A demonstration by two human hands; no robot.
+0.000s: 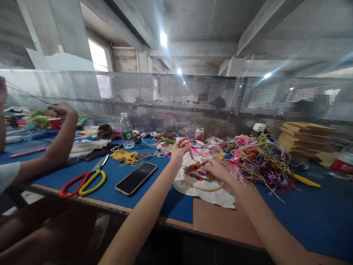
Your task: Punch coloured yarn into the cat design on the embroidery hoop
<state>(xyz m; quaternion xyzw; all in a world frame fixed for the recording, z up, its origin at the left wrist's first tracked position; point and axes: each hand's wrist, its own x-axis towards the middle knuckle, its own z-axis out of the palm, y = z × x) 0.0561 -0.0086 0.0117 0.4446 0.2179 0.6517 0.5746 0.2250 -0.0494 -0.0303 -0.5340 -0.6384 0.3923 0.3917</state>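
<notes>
Between the fingers of my left hand (180, 149) is a pink pen-like punch needle (191, 152), its thin tip pointing down at the work. Red yarn shows at its upper end. Beneath lies white cloth (184, 187) stretched in a round embroidery hoop (205, 189), bearing an orange patch with a dark spot (194, 167) and red and green stitching. My right hand (215, 168) rests over the hoop's right part, fingertips pinched together beside the orange patch. What they pinch is too small to make out.
Left of the hoop lie a phone (137, 178), red-and-yellow scissors (87, 180) and yellow yarn (125, 156). A water bottle (127, 131) and a can (199, 134) stand behind. Right are a tangled yarn heap (260, 158) and stacked brown packets (305, 136). A co-worker's arm (62, 138) is at left.
</notes>
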